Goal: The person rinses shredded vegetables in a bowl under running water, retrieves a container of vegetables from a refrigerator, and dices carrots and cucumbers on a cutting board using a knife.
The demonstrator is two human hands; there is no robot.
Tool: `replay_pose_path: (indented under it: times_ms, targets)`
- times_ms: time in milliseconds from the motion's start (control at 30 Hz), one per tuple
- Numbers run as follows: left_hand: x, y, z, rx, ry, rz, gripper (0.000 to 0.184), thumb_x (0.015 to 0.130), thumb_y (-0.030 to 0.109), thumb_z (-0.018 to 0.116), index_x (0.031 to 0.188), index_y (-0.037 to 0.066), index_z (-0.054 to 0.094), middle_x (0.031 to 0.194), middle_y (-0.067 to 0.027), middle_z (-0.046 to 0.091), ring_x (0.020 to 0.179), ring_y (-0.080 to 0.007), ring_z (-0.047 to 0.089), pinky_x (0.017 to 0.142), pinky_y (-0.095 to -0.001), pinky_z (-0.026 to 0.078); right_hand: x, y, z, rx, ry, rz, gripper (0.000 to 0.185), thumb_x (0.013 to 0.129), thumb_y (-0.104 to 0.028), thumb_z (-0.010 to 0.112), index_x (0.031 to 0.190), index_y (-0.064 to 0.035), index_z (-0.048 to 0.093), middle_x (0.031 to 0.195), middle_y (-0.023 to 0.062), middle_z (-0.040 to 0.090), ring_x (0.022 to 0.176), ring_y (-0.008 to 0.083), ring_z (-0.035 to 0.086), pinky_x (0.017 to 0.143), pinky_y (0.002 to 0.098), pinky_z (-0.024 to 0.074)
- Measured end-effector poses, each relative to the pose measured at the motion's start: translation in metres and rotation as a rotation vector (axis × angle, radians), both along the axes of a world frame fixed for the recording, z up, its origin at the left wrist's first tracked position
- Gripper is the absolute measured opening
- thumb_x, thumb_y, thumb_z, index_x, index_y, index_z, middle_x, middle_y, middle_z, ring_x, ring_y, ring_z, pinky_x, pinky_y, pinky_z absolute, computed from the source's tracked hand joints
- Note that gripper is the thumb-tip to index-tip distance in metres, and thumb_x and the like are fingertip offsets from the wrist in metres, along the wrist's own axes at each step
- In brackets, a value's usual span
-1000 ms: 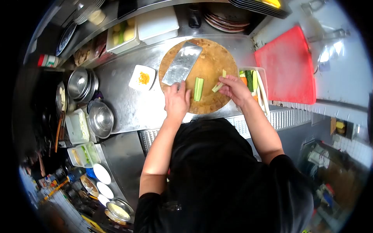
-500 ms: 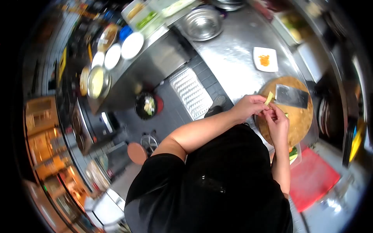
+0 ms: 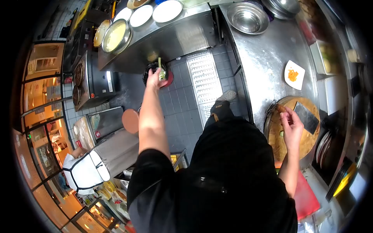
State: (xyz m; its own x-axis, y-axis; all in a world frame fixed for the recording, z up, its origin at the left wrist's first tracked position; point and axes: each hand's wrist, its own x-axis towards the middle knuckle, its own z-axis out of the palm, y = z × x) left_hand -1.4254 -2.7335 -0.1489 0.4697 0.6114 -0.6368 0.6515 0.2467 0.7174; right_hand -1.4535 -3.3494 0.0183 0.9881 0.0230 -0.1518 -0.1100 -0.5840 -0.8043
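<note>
My left hand (image 3: 154,79) reaches out over a dark-lined red bin (image 3: 169,79), its fingers stretched apart. A pale green vegetable strip (image 3: 159,62) shows just beyond the fingertips and seems loose from them. Green scraps lie in the bin. Over the round wooden chopping board (image 3: 275,143), my right hand (image 3: 292,130) is loosely curled with thumb and forefinger apart. Those fingertips are close to the brown handle (image 3: 280,108) of a cleaver (image 3: 306,118) lying on the board; whether they touch it I cannot tell. A small green piece (image 3: 281,133) sits beside that hand.
On the steel counter (image 3: 260,58) stand a white plate (image 3: 300,80) with orange bits and a metal bowl (image 3: 248,17). A floor grate (image 3: 203,79) runs below. At lower left is a person in a white top (image 3: 87,171). A round stool (image 3: 131,120) is near my left arm.
My left hand has swung from the board out to the bin, and the pale green strip is now over there. The right hand stays by the board, nearer the cleaver handle. My view has turned.
</note>
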Motion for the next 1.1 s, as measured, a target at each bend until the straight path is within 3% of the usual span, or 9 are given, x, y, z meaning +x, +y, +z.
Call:
replay_pose_path:
  times_ms: [67,233,367,433,500,633,900,1067,1100]
  targets:
    - [-0.006,0.045,-0.032,0.275,0.346,-0.012,0.092,0.093,0.049,0.072,0.156,0.016,0.015,0.138,-0.0244,0.055,0.104,-0.0433,0.068,0.077,-0.0595,0.061,-0.009,-0.005,0.000,-0.020,0.014,-0.061,0.030,0.098,-0.006,0.072,0.126,0.0031,0.069,0.095,0.0016,0.071,0.083,0.0077,0.064,0.076,0.0235,0.0538]
    - [0.029,-0.039,-0.032,0.380,-0.067,-0.086,0.050,0.100,0.023,0.066,0.144,0.002,0.052,0.108,-0.0157,0.070,0.079,-0.0246,0.072,0.057,-0.0376,0.060,-0.058,-0.051,-0.023,-0.061,-0.087,-0.448,0.025,0.097,-0.011,0.073,0.118,0.0021,0.071,0.099,0.0106,0.075,0.088,0.0140,0.070,0.079,0.0281,0.0569]
    - [0.054,-0.187,-0.071,0.262,-0.322,-0.653,0.045,0.104,0.012,0.059,0.146,-0.001,0.052,0.105,-0.0119,0.071,0.086,-0.0202,0.072,0.066,-0.0337,0.059,-0.108,-0.090,-0.054,-0.286,-0.182,-0.688,0.015,0.091,-0.003,0.071,0.106,-0.0002,0.073,0.092,0.0146,0.073,0.077,0.0220,0.073,0.073,0.0341,0.0586]
    - [0.059,-0.306,-0.002,0.299,-0.396,-0.979,0.037,0.103,0.011,0.060,0.137,-0.005,0.060,0.104,-0.0162,0.073,0.086,-0.0191,0.071,0.073,-0.0333,0.058,-0.129,-0.105,-0.081,-0.391,-0.180,-0.753,0.014,0.088,-0.004,0.073,0.102,0.0000,0.072,0.092,0.0152,0.072,0.075,0.0230,0.072,0.071,0.0362,0.0583]
    - [0.054,-0.381,0.048,0.435,-0.772,-1.363,0.033,0.100,0.010,0.063,0.130,-0.004,0.064,0.102,-0.0202,0.070,0.092,-0.0314,0.070,0.084,-0.0408,0.056,-0.144,-0.094,-0.094,-0.406,-0.162,-0.843,0.013,0.088,-0.007,0.074,0.098,-0.0001,0.072,0.092,0.0151,0.073,0.073,0.0239,0.071,0.070,0.0376,0.0580]
    - [0.046,-0.493,0.094,0.696,-1.201,-1.784,0.045,0.087,0.006,0.066,0.132,0.002,0.065,0.110,-0.0205,0.065,0.099,-0.0382,0.062,0.087,-0.0481,0.051,-0.132,-0.080,-0.117,0.313,0.118,-1.099,0.025,0.092,-0.010,0.072,0.112,0.0029,0.065,0.089,0.0111,0.073,0.066,0.0192,0.071,0.061,0.0336,0.0569]
    - [0.045,-0.574,0.079,1.025,-0.977,-2.189,0.064,0.080,0.003,0.064,0.143,0.004,0.057,0.105,-0.0218,0.066,0.103,-0.0426,0.064,0.088,-0.0494,0.054,-0.092,-0.073,-0.138,0.685,0.073,-1.249,0.037,0.093,-0.011,0.075,0.119,0.0059,0.053,0.087,0.0125,0.070,0.069,0.0185,0.072,0.060,0.0299,0.0616]
    - [0.035,-0.524,0.120,0.683,-0.978,-2.125,0.065,0.084,0.002,0.061,0.148,0.003,0.050,0.094,-0.0239,0.067,0.088,-0.0442,0.067,0.078,-0.0527,0.056,-0.088,-0.076,-0.148,0.870,0.090,-1.279,0.031,0.095,-0.012,0.074,0.115,0.0026,0.056,0.087,0.0128,0.070,0.070,0.0201,0.073,0.062,0.0324,0.0623]
    - [0.031,-0.509,0.124,0.604,-0.927,-2.098,0.065,0.085,0.001,0.060,0.149,0.004,0.048,0.091,-0.0241,0.068,0.084,-0.0445,0.068,0.076,-0.0530,0.056,-0.090,-0.081,-0.174,0.667,0.044,-1.193,0.030,0.095,-0.013,0.073,0.115,0.0019,0.057,0.087,0.0127,0.071,0.070,0.0201,0.073,0.062,0.0325,0.0621]
